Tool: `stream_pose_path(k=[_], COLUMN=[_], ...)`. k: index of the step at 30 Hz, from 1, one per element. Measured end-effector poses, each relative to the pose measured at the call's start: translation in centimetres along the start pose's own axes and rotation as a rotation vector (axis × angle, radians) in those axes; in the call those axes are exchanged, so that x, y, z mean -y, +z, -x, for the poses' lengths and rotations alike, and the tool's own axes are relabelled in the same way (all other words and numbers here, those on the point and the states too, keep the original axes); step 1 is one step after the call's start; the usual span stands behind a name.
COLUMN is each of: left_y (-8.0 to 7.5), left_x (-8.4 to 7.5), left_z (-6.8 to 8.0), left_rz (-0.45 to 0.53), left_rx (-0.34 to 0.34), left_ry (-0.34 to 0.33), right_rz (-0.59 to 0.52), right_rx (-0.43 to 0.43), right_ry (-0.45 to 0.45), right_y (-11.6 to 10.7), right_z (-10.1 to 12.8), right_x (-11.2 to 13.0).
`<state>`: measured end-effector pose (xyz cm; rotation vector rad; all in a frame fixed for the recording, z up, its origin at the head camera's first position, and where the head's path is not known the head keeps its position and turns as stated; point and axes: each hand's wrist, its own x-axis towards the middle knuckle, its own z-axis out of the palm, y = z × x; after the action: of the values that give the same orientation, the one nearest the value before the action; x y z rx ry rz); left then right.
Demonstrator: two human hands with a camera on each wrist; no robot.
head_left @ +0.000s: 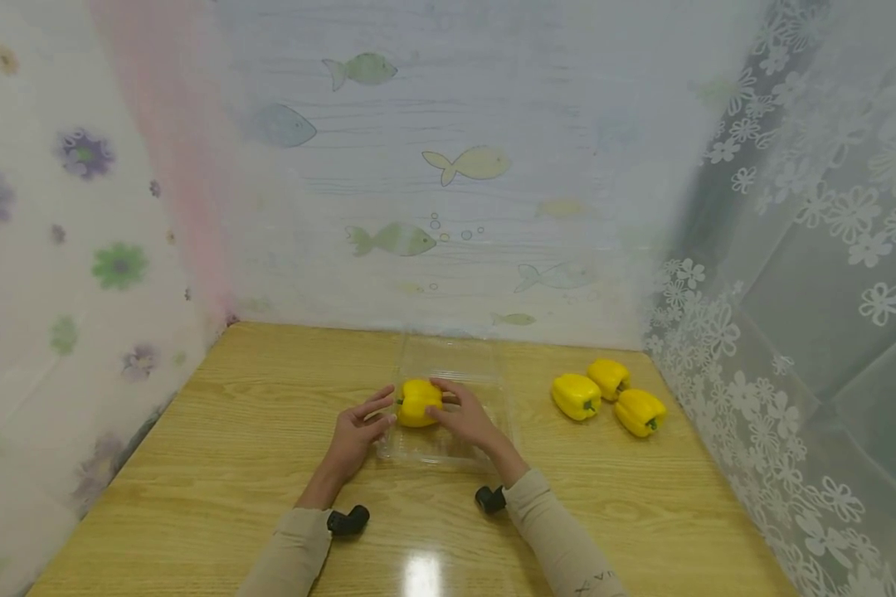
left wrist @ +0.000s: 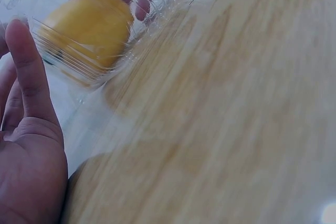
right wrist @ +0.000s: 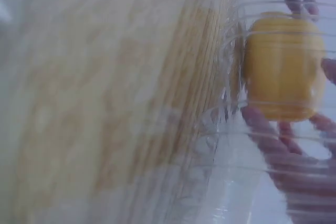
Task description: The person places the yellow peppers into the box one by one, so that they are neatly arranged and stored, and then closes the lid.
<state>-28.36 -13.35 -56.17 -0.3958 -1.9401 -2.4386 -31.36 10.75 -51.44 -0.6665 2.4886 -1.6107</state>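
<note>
Right hand [head_left: 469, 417] fingers curled on yellow pepper [head_left: 416, 401] in clear tray [head_left: 485, 377]; left hand [head_left: 360, 429] fingers straight, touching pepper

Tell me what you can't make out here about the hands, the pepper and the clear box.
- Right hand on the yellow pepper: head view too small to show whether its fingers grip or only rest.
- Left hand: left wrist view cuts it at the frame edge.
- Clear plastic box: both wrist views are blurred, so lid position is unclear.
- Three peppers: stems too small.
</note>
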Motion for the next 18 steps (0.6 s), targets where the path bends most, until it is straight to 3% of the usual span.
stream_pose_path(k=[6,18], left_y=[0.0,0.0], left_x=[0.1,0.2], left_z=[0.1,0.0], left_rz=[0.005,0.049], left_rx=[-0.002,0.003], left_ry=[0.010,0.030], right_rz=[0.007,0.135], right_rx=[-0.007,-0.033], right_ry=[-0.010,-0.034], right_y=[-0.1,-1.5], right_z=[0.1,0.6], right_x=[0.3,0.7])
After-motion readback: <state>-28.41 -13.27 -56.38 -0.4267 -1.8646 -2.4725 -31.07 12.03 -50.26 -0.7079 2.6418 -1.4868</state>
